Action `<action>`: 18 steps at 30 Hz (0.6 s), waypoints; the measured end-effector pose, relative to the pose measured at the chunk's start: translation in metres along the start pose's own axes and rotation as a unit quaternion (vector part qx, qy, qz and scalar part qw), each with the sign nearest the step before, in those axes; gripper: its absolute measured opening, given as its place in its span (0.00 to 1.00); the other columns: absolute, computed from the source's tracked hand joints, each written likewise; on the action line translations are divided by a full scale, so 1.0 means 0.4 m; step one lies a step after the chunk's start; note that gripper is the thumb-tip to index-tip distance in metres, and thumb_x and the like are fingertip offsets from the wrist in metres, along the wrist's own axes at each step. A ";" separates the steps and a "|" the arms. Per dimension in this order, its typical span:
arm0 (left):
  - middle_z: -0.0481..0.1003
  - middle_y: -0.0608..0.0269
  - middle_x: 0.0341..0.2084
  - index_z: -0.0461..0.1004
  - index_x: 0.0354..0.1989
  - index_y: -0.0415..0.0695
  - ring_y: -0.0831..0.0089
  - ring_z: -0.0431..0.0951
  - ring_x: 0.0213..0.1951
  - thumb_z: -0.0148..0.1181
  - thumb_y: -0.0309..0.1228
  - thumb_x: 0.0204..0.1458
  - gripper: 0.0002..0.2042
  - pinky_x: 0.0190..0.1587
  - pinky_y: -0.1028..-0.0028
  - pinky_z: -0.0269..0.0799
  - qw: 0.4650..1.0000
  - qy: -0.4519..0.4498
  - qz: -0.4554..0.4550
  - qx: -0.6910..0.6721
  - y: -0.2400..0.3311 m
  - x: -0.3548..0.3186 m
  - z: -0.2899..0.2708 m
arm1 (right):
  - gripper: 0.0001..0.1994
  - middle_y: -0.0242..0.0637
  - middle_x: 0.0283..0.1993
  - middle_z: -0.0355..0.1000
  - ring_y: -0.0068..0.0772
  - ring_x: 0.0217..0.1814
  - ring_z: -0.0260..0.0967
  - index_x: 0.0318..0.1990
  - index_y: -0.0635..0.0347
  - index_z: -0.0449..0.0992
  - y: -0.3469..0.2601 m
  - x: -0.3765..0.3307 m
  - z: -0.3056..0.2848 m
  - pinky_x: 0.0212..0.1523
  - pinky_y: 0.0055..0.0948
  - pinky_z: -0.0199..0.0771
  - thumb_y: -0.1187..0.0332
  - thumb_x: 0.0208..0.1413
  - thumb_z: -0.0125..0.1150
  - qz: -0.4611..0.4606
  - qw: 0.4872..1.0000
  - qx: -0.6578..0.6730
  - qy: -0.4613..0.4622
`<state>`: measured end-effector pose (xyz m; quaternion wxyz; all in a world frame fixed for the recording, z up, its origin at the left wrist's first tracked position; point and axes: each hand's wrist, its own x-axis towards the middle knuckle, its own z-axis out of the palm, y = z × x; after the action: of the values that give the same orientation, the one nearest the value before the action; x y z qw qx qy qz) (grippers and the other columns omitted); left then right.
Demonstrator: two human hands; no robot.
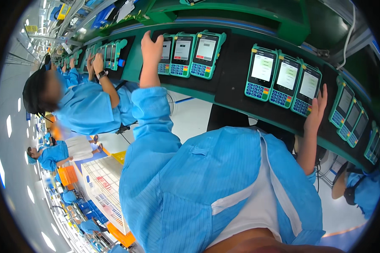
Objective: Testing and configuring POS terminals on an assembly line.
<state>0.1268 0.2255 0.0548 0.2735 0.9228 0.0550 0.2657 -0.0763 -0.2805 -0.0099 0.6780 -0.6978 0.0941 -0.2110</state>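
At upper centre of the frame, left hand (151, 47) laid flat, fingers loosely open, gripping nothing, touching the leftmost teal payment terminal (166, 55) of three. At right, right hand (317, 110) equally open, resting beside another teal payment terminal (307, 90). Both terminals flat on the black belt (230, 82), long axes across it, keypads toward the body.

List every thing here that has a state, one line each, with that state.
Left hand: open, fingers on the leftmost terminal of the left group.
Right hand: open, fingers spread at the edge of the middle group.
Left group of terminals: screens lit, lying in a row on the black mat.
Middle group of terminals: screens lit, side by side.
Right group of terminals: screens dimmer, partly cut by the rim.
Co-worker's hand: resting on the far terminals.
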 end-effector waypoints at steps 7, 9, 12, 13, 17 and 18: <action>0.69 0.39 0.51 0.64 0.57 0.31 0.47 0.69 0.55 0.57 0.37 0.54 0.27 0.59 0.61 0.63 0.992 -0.005 -0.104 -0.072 -0.084 -0.202 -0.013 | 0.29 0.55 0.71 0.51 0.44 0.72 0.50 0.71 0.56 0.50 0.001 -0.002 0.003 0.69 0.36 0.47 0.65 0.64 0.46 -0.009 1.000 -0.019 0.018; 0.69 0.43 0.51 0.64 0.59 0.38 0.50 0.69 0.54 0.56 0.37 0.54 0.25 0.58 0.60 0.63 0.997 -0.002 -0.025 -0.076 -0.083 -0.226 -0.007 | 0.29 0.54 0.71 0.50 0.44 0.73 0.48 0.71 0.57 0.50 0.003 -0.001 0.006 0.70 0.37 0.46 0.65 0.64 0.46 -0.020 0.999 -0.038 0.022; 0.68 0.50 0.53 0.63 0.62 0.49 0.54 0.68 0.56 0.55 0.38 0.53 0.26 0.57 0.57 0.62 0.999 -0.016 -0.035 0.008 -0.080 -0.241 -0.004 | 0.28 0.53 0.72 0.49 0.44 0.74 0.47 0.71 0.57 0.50 0.005 0.001 0.007 0.70 0.37 0.45 0.65 0.65 0.46 -0.014 0.999 -0.027 0.025; 0.68 0.50 0.53 0.63 0.62 0.49 0.54 0.69 0.56 0.55 0.37 0.53 0.26 0.57 0.57 0.61 0.999 -0.016 -0.047 -0.012 -0.081 -0.242 -0.005 | 0.28 0.52 0.72 0.49 0.44 0.74 0.47 0.71 0.57 0.51 0.005 0.001 0.007 0.70 0.37 0.45 0.65 0.65 0.46 -0.023 0.999 -0.040 0.022; 0.66 0.49 0.56 0.66 0.61 0.52 0.54 0.64 0.60 0.55 0.37 0.51 0.25 0.60 0.49 0.54 0.999 -0.005 -0.030 -0.038 -0.078 -0.231 -0.010 | 0.27 0.49 0.73 0.47 0.44 0.74 0.45 0.71 0.57 0.51 0.006 -0.002 0.009 0.70 0.38 0.45 0.66 0.65 0.44 -0.023 0.998 -0.049 0.026; 0.65 0.48 0.57 0.67 0.60 0.53 0.52 0.62 0.61 0.56 0.38 0.51 0.25 0.61 0.46 0.51 1.000 0.002 0.007 -0.003 -0.074 -0.228 -0.011 | 0.27 0.49 0.73 0.47 0.44 0.74 0.45 0.70 0.58 0.51 0.005 -0.002 0.008 0.70 0.38 0.45 0.66 0.65 0.44 -0.025 0.998 -0.050 0.025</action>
<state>0.0480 0.2302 0.0002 0.2741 0.9220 0.0487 0.2691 -0.0754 -0.2773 -0.0122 0.6346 -0.7271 0.1040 -0.2404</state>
